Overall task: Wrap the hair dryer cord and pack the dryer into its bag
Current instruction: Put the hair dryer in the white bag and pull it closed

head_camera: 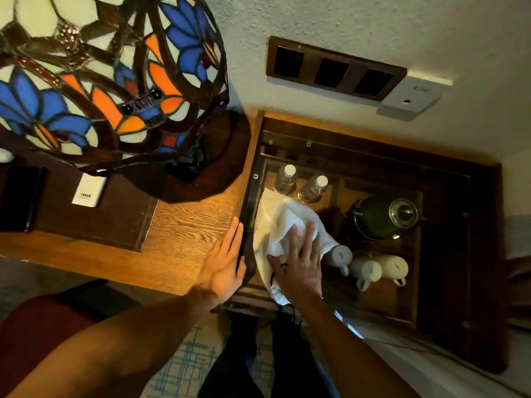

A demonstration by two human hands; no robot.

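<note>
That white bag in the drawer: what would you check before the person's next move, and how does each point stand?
1. White bag inside the drawer: ok.
2. Right hand flat on the bag: ok.
3. Left hand on the drawer's edge: ok.
4. Dryer and cord fully inside the bag: cannot tell.
5. Drawstring pulled tight: cannot tell.
6. Bag clear of the cups: not ok, it touches one.

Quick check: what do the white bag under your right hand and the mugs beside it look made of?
Bag: soft matte white cloth, judging by its creases and slump under the right hand. Mugs: probably glazed ceramic; pale, smooth, faintly shiny, rigid handles.
</note>
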